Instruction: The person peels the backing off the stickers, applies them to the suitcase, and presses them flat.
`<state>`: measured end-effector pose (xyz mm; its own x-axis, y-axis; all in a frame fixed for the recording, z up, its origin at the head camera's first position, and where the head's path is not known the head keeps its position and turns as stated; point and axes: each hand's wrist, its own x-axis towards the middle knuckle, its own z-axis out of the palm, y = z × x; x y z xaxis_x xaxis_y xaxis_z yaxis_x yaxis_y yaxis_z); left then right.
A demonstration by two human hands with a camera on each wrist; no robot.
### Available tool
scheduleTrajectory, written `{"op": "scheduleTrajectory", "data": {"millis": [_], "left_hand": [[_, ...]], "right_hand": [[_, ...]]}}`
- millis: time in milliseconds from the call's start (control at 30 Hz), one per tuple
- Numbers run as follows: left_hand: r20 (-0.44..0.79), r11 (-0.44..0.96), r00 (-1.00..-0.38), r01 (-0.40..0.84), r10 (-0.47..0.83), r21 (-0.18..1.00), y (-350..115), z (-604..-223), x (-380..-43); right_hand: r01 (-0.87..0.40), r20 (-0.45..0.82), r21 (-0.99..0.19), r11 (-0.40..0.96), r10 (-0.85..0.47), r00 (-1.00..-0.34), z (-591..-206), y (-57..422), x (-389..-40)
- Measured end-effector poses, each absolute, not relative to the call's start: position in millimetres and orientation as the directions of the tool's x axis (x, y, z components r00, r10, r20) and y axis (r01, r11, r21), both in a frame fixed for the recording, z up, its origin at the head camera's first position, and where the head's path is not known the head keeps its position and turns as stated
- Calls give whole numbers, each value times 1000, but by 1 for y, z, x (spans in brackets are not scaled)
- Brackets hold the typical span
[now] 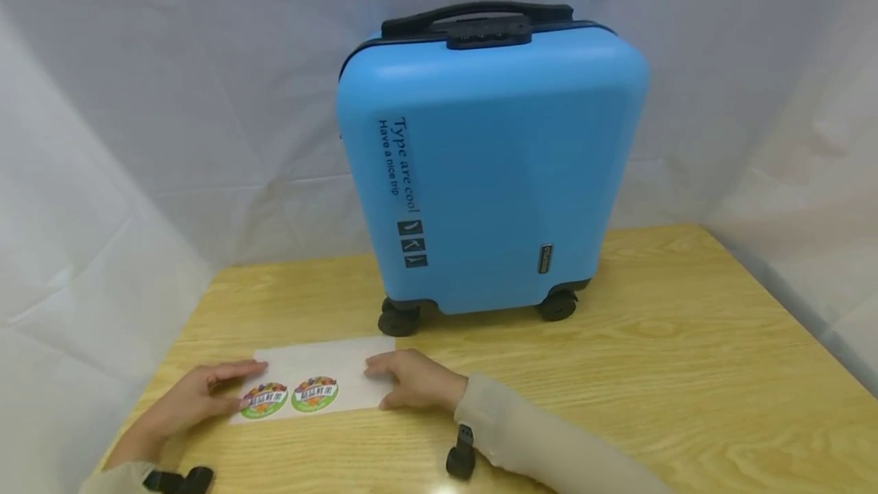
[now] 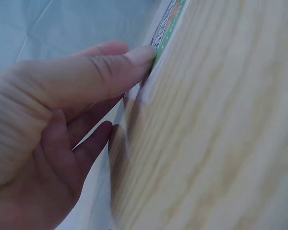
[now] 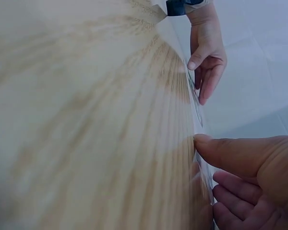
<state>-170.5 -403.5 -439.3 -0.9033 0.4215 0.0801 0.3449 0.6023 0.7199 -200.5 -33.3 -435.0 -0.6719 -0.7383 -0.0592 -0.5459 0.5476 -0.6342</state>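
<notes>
A white sheet [image 1: 343, 360] lies flat on the table, carrying two round stickers: a left sticker [image 1: 264, 400] and a right sticker [image 1: 315, 394], each with fruit pictures and a green edge. At the sheet's left end is my left hand [image 1: 193, 401], its thumb touching the edge of the left sticker and its other fingers fairly straight by the far corner. My right hand [image 1: 420, 381] rests on the sheet's right end, thumb at the near corner and fingers spread toward the far side. In the right wrist view, both hands touch the thin sheet at table level.
Behind the sheet, a blue suitcase [image 1: 494, 174] stands upright on black wheels [image 1: 399, 319], with a black handle [image 1: 480, 14] on top. The wooden table [image 1: 686, 372] runs to the right. White cloth [image 1: 206, 97] hangs around the back and sides.
</notes>
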Motion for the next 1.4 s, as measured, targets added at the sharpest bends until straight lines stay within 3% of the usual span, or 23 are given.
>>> {"op": "scheduleTrajectory", "data": {"millis": [433, 767, 1133, 1400], "left_hand": [[67, 640, -893, 369, 445, 674, -390, -436, -168], [84, 594, -867, 404, 491, 695, -389, -434, -169], [103, 610, -839, 468, 535, 639, -369, -434, -169], [61, 575, -837, 424, 544, 700, -351, -437, -170]], "right_hand": [[-636, -48, -556, 536, -784, -619, -433, -18, -194], [-599, -77, -623, 504, -801, -593, -432, -7, -192], [-587, -72, -626, 513, -787, -613, -434, 13, -191], [-558, -76, -646, 521, -771, -632, -437, 36, -190]]}}
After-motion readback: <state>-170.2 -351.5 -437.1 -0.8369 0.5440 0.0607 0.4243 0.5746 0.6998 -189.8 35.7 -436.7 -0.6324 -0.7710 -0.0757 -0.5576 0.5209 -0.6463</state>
